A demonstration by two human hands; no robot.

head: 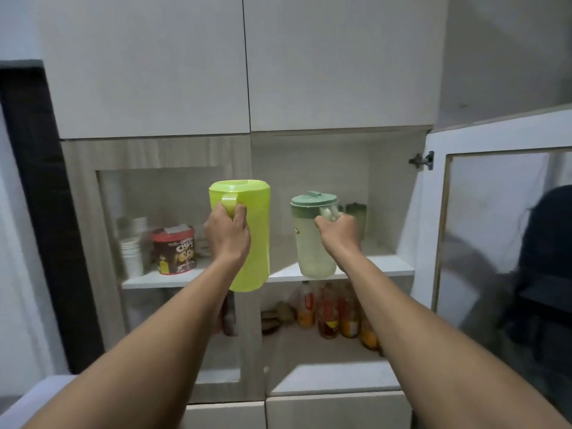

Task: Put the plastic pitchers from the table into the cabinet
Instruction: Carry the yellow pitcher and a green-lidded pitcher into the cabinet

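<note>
The left hand (227, 232) is wrapped tight around the handle of a lime-green pitcher (247, 239), held upright in front of the cabinet's centre post, its base below the shelf (380, 264) edge. The right hand (339, 233) is closed on the handle of a translucent pitcher with a green lid (312, 236), whose base is at the shelf's front edge; whether it rests there is unclear. Behind the closed left glass door sit a chocolate cereal tub (175, 250) and stacked paper cups (131, 253), both blurred. Bottles (329, 314) crowd the lower shelf, labels unreadable. The right glass door (501, 230) stands open, reflecting a dim room.
</note>
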